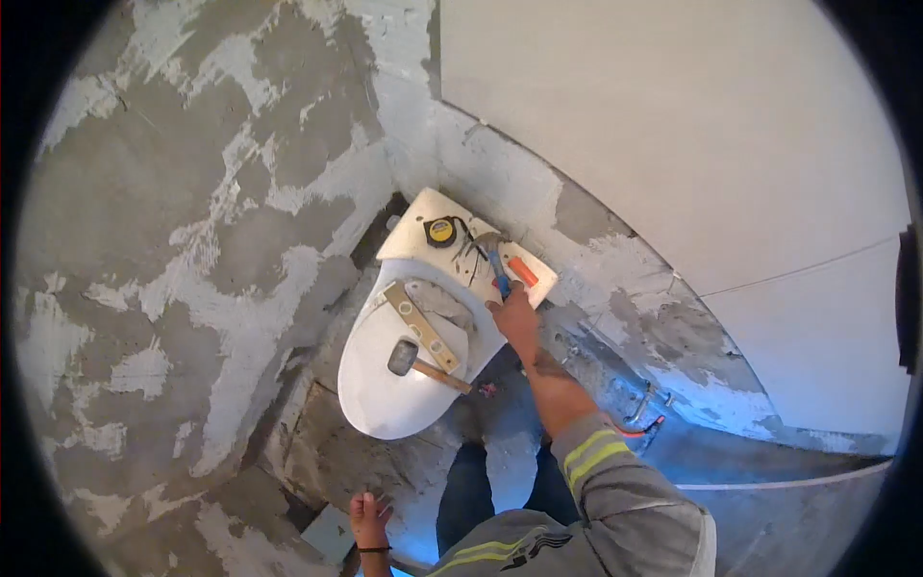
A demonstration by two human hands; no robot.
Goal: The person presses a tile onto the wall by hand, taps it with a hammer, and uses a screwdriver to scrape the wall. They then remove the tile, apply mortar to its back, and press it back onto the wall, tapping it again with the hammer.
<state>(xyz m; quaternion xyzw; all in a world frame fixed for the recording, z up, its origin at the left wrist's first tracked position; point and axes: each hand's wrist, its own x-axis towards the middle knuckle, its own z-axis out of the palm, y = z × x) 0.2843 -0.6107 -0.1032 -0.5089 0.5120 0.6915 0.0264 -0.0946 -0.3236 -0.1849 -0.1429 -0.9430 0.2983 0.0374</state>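
Observation:
My right hand (515, 319) is closed around the blue handle of a hammer (495, 262). The hammer's metal head rests on or just above the cream-coloured toilet tank (404, 242). Beside it on the tank are an orange-handled tool (523, 271), a yellow and black tape measure (440, 232) and some thin dark pieces. On the white toilet lid (370, 389) lie a yellowish spirit level (420, 327) and a mallet with a grey head (403, 358) and wooden handle. My left hand (369, 519) hangs low at the bottom, empty, fingers loosely bent and slightly apart.
Patchy, plaster-smeared wall (173, 260) rises on the left. Large pale panels (673, 125) cover the right wall. Pipe fittings (642, 402) with a red-orange hose (639, 431) stand right of my arm. A light tile piece (329, 534) lies by my left hand on the rough floor.

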